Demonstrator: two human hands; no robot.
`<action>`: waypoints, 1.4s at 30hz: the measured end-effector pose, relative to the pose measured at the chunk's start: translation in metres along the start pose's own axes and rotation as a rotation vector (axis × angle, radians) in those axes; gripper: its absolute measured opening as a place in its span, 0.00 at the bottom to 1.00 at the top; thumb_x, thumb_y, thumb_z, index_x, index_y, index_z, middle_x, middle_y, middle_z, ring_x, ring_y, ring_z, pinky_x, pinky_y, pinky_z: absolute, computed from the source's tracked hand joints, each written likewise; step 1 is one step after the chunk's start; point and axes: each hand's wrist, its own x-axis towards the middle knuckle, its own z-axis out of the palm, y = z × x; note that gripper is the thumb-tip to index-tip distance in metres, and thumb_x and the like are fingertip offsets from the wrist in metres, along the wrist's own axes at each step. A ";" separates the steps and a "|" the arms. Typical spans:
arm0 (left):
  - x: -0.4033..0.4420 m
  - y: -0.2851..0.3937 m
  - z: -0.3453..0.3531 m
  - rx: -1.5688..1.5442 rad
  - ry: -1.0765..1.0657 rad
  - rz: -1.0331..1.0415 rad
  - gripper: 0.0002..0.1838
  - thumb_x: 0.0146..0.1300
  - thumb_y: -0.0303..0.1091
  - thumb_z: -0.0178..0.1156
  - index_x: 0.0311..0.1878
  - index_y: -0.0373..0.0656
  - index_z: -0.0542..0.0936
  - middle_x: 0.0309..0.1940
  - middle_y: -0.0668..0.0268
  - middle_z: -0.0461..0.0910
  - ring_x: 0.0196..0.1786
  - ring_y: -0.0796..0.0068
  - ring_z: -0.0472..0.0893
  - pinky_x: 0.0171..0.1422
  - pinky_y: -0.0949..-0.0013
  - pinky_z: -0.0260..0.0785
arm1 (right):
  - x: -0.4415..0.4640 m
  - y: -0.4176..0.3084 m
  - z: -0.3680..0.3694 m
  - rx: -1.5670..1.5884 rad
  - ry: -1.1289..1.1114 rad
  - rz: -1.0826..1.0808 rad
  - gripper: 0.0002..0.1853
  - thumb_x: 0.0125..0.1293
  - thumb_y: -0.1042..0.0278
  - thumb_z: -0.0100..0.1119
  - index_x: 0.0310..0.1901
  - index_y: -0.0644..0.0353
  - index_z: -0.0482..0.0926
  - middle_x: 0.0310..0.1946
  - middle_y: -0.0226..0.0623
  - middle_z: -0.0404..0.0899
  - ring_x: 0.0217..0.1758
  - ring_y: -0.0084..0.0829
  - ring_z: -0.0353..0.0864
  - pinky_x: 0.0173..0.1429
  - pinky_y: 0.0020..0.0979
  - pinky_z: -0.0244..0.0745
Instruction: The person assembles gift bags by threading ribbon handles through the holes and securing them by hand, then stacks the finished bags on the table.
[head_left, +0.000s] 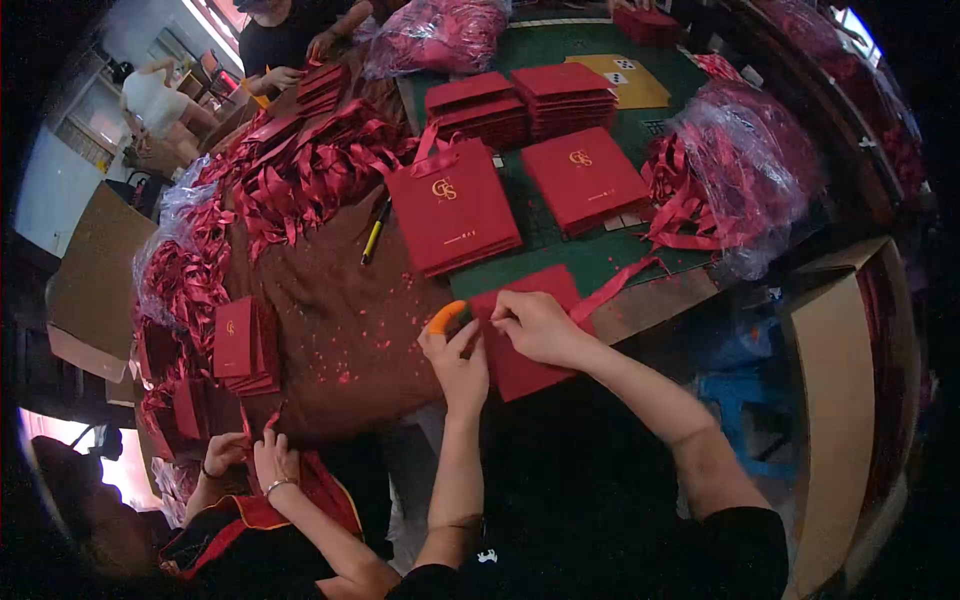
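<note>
A dark red paper bag (530, 378) lies flat at the table's near edge, under both hands. My left hand (460, 368) is at the bag's left edge, one finger wrapped in an orange cover. Its fingers are curved and apart, with nothing visible between them. My right hand (540, 328) rests over the upper middle of the bag, fingers pinched together; what they hold is hidden. A red ribbon (615, 290) trails to the upper right from behind my right wrist. Beyond the hands lie printed red bags (455, 215) with gold lettering and another such stack (585, 185).
Heaped ribboned bags (310, 170) cover the table's left side. Plastic-wrapped ribbons (740, 170) lie right. A yellow-and-black pen-like tool (375, 235) lies on brown cloth. A co-worker's hands (275, 460) work at lower left; another person (280, 45) stands across. An open carton (830, 400) stands right.
</note>
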 end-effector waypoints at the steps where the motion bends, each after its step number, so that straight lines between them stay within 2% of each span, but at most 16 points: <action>1: 0.000 0.000 0.000 -0.026 -0.010 -0.017 0.12 0.53 0.21 0.64 0.43 0.40 0.83 0.56 0.62 0.74 0.64 0.58 0.64 0.68 0.59 0.58 | 0.001 0.001 0.000 -0.016 0.000 -0.021 0.04 0.59 0.75 0.58 0.34 0.64 0.75 0.29 0.47 0.79 0.38 0.49 0.79 0.39 0.44 0.72; 5: 0.002 -0.001 -0.002 -0.057 -0.024 0.005 0.11 0.54 0.22 0.64 0.43 0.39 0.82 0.56 0.62 0.74 0.63 0.59 0.65 0.68 0.58 0.58 | 0.004 0.001 0.000 -0.027 -0.005 0.043 0.04 0.57 0.75 0.60 0.33 0.65 0.76 0.27 0.46 0.80 0.34 0.44 0.82 0.37 0.40 0.74; 6: 0.002 -0.002 -0.001 -0.106 -0.014 -0.013 0.11 0.53 0.23 0.64 0.41 0.41 0.83 0.55 0.60 0.74 0.63 0.55 0.64 0.70 0.55 0.53 | 0.005 0.000 0.001 -0.025 -0.004 0.047 0.04 0.57 0.75 0.60 0.33 0.65 0.76 0.27 0.46 0.80 0.34 0.44 0.82 0.37 0.40 0.74; 8: 0.003 -0.001 -0.002 -0.097 -0.028 -0.023 0.11 0.53 0.23 0.64 0.42 0.41 0.83 0.55 0.60 0.74 0.63 0.54 0.64 0.70 0.54 0.52 | 0.007 -0.005 0.001 0.013 0.021 0.101 0.04 0.58 0.74 0.60 0.32 0.65 0.76 0.27 0.45 0.81 0.34 0.43 0.82 0.37 0.39 0.74; 9: 0.003 -0.001 -0.003 -0.088 -0.037 -0.030 0.11 0.53 0.23 0.64 0.42 0.41 0.83 0.55 0.60 0.74 0.63 0.54 0.64 0.70 0.52 0.52 | 0.007 -0.009 -0.001 -0.023 -0.022 0.167 0.05 0.57 0.73 0.60 0.33 0.65 0.77 0.32 0.48 0.80 0.40 0.49 0.80 0.43 0.45 0.73; 11: 0.003 -0.002 -0.004 -0.070 -0.040 -0.027 0.12 0.53 0.24 0.65 0.42 0.43 0.83 0.56 0.62 0.74 0.62 0.53 0.64 0.69 0.52 0.52 | 0.008 -0.007 -0.005 0.016 -0.052 0.160 0.05 0.57 0.73 0.60 0.33 0.65 0.77 0.32 0.48 0.81 0.40 0.49 0.80 0.43 0.45 0.73; 14: 0.007 -0.001 -0.009 0.114 0.026 0.236 0.13 0.50 0.25 0.66 0.42 0.48 0.84 0.56 0.65 0.74 0.60 0.54 0.65 0.63 0.53 0.54 | 0.012 -0.006 -0.009 0.048 -0.117 0.143 0.05 0.57 0.73 0.60 0.33 0.64 0.78 0.33 0.48 0.81 0.40 0.47 0.81 0.43 0.44 0.74; 17: 0.006 -0.003 -0.009 0.205 0.017 0.256 0.14 0.49 0.25 0.66 0.41 0.48 0.84 0.56 0.65 0.74 0.60 0.54 0.65 0.62 0.52 0.54 | 0.021 -0.026 -0.022 0.048 -0.308 0.413 0.05 0.57 0.73 0.61 0.33 0.64 0.79 0.31 0.47 0.81 0.40 0.44 0.82 0.42 0.43 0.74; 20: 0.008 -0.001 -0.010 0.225 0.019 0.286 0.13 0.49 0.25 0.66 0.39 0.49 0.85 0.56 0.64 0.74 0.60 0.53 0.65 0.62 0.52 0.54 | 0.025 -0.020 -0.021 0.013 -0.294 0.319 0.04 0.57 0.74 0.61 0.33 0.64 0.79 0.27 0.46 0.81 0.35 0.41 0.83 0.39 0.41 0.75; 23: 0.010 0.001 -0.015 0.287 -0.007 0.313 0.12 0.49 0.26 0.66 0.39 0.49 0.86 0.55 0.63 0.75 0.60 0.52 0.65 0.62 0.52 0.55 | 0.030 -0.014 -0.020 0.114 -0.323 0.362 0.05 0.56 0.74 0.63 0.30 0.65 0.77 0.26 0.43 0.82 0.28 0.33 0.83 0.34 0.36 0.75; 26: 0.014 0.002 -0.015 0.234 -0.035 0.350 0.16 0.46 0.19 0.62 0.40 0.45 0.85 0.53 0.60 0.74 0.61 0.51 0.64 0.64 0.48 0.54 | 0.033 0.001 -0.023 0.222 -0.395 0.254 0.07 0.60 0.74 0.62 0.30 0.67 0.75 0.25 0.41 0.81 0.28 0.30 0.82 0.32 0.33 0.75; 29: 0.017 0.006 -0.020 0.279 -0.056 0.358 0.15 0.45 0.20 0.63 0.38 0.46 0.84 0.52 0.61 0.75 0.61 0.51 0.64 0.63 0.49 0.54 | 0.035 0.003 -0.027 0.247 -0.458 0.195 0.06 0.63 0.75 0.60 0.36 0.66 0.73 0.25 0.41 0.80 0.27 0.28 0.81 0.30 0.31 0.74; 30: 0.017 0.008 -0.019 0.296 -0.034 0.379 0.13 0.46 0.22 0.64 0.37 0.46 0.84 0.51 0.61 0.75 0.61 0.52 0.65 0.62 0.50 0.55 | 0.038 0.006 -0.030 0.359 -0.500 0.222 0.10 0.62 0.72 0.62 0.39 0.66 0.70 0.25 0.40 0.80 0.25 0.27 0.79 0.30 0.30 0.73; 34: 0.018 0.013 -0.024 0.329 -0.028 0.411 0.11 0.46 0.25 0.66 0.36 0.44 0.83 0.49 0.62 0.76 0.59 0.55 0.68 0.61 0.53 0.56 | 0.042 0.010 -0.035 0.215 -0.519 0.094 0.18 0.59 0.66 0.67 0.41 0.65 0.68 0.25 0.39 0.79 0.28 0.26 0.78 0.33 0.30 0.72; 39: 0.021 0.006 -0.047 0.339 0.010 0.314 0.02 0.59 0.29 0.64 0.33 0.46 0.80 0.52 0.66 0.76 0.62 0.58 0.68 0.64 0.53 0.53 | 0.047 0.008 -0.041 0.144 -0.616 0.154 0.20 0.58 0.67 0.67 0.44 0.63 0.66 0.23 0.38 0.79 0.29 0.26 0.78 0.35 0.32 0.71; 42: 0.020 0.006 -0.057 0.333 -0.065 0.299 0.06 0.58 0.32 0.66 0.39 0.49 0.82 0.56 0.66 0.75 0.63 0.58 0.67 0.66 0.53 0.52 | 0.048 0.009 -0.041 0.193 -0.649 0.159 0.16 0.59 0.70 0.65 0.43 0.63 0.67 0.24 0.39 0.80 0.29 0.27 0.79 0.34 0.31 0.72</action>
